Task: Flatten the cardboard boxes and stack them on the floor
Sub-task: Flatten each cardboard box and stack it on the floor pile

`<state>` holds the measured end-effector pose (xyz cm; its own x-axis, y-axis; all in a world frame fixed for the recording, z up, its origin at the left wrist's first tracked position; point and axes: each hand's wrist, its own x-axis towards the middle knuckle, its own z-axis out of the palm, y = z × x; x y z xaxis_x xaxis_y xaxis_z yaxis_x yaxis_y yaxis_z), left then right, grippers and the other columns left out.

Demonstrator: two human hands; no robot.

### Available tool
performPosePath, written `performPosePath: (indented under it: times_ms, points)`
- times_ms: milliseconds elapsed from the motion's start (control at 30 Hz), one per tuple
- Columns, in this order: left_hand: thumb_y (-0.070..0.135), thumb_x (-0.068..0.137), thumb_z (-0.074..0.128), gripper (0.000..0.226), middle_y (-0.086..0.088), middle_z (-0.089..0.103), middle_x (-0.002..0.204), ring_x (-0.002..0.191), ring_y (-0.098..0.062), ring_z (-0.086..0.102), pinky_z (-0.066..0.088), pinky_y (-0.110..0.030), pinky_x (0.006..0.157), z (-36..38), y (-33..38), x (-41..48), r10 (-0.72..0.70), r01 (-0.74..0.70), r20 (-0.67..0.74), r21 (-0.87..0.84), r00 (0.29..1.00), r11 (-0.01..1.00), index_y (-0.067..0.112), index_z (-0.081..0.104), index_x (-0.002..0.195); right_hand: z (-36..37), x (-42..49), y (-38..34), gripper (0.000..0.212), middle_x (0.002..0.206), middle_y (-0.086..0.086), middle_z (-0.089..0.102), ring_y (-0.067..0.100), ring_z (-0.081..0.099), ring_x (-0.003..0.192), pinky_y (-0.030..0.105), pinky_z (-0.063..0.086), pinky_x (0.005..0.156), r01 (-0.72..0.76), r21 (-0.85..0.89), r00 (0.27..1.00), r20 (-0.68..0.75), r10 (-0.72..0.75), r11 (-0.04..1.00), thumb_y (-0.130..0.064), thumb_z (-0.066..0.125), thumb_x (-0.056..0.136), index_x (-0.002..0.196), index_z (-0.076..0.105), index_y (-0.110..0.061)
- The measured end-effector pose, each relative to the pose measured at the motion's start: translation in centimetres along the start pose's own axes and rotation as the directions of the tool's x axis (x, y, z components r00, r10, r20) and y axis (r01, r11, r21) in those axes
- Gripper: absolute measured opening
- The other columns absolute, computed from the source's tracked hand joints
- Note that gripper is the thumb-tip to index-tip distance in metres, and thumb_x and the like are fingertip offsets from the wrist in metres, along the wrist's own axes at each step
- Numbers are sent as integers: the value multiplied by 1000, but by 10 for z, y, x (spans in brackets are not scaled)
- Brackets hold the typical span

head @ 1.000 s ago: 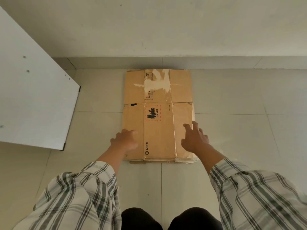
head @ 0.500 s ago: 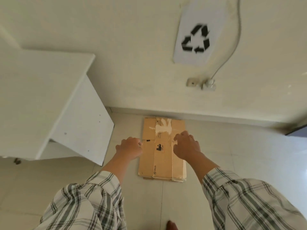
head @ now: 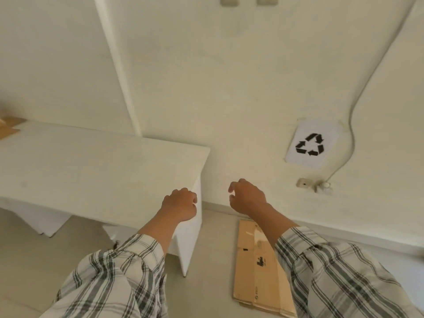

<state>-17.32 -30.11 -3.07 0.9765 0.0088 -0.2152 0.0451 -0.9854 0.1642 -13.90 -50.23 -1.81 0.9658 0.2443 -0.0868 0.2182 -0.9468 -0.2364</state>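
Note:
A flattened brown cardboard box (head: pixel 257 269) lies on the tiled floor by the wall, below my right forearm, which hides its right side. My left hand (head: pixel 180 204) hangs in the air over the white table's corner with loosely curled fingers and holds nothing. My right hand (head: pixel 246 197) is raised in front of the wall, fingers loosely bent and empty. Both hands are well above the box and apart from it. More brown cardboard (head: pixel 9 127) shows at the table's far left edge, mostly cut off.
A white table (head: pixel 96 171) fills the left, its side panel (head: pixel 188 239) reaching the floor beside the box. On the wall are a recycling sign (head: pixel 311 144), a socket (head: pixel 304 183) with a plug and a cable (head: pixel 376 70).
Both hands have lifted off the flattened box, which stays on the floor. The view has risen and turned left, so the table top and wall now fill the frame.

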Motion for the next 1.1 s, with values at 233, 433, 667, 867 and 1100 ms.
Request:
performPosePath:
  times_ms: [233, 433, 667, 867, 1100]
  points:
    - [22, 96, 44, 30, 1, 50, 132, 123, -26, 45, 43, -40, 99, -60, -169, -35, -69, 68, -81, -18, 994, 998, 28, 60, 121, 1, 18, -154, 35, 131, -2, 51, 21, 56, 115, 34, 45, 88, 111, -60, 992, -56, -114, 992, -26, 45, 99, 133, 53, -26]
    - [24, 97, 45, 28, 0, 51, 130, 121, -26, 46, 44, -40, 98, -91, -282, -28, -81, 68, -144, -96, 986, 993, 27, 61, 120, 16, 75, -283, 34, 127, -2, 52, 22, 56, 112, 33, 43, 83, 198, -83, 975, -89, -205, 977, -27, 45, 98, 131, 53, -26]
    - [26, 96, 46, 26, 2, 52, 127, 118, -23, 48, 46, -39, 96, -135, -424, 25, -106, 87, -169, -118, 980, 989, 28, 62, 117, 41, 173, -437, 34, 125, -1, 54, 24, 57, 112, 35, 45, 85, 264, -38, 957, -116, -267, 964, -25, 46, 97, 130, 54, -25]
    - [26, 97, 47, 25, 3, 52, 126, 116, -21, 50, 47, -38, 96, -169, -557, 59, -167, 143, -176, -144, 970, 979, 28, 63, 116, 68, 250, -556, 32, 121, 0, 56, 25, 59, 106, 34, 46, 80, 284, -23, 954, -92, -285, 958, -21, 45, 96, 127, 54, -21]
    - [26, 97, 48, 24, 3, 53, 128, 115, -21, 52, 47, -38, 97, -181, -717, 86, -212, 183, -156, -182, 965, 966, 28, 63, 115, 113, 319, -702, 31, 117, 2, 57, 26, 60, 103, 34, 46, 76, 335, -41, 937, -87, -337, 941, -20, 47, 95, 125, 53, -19]
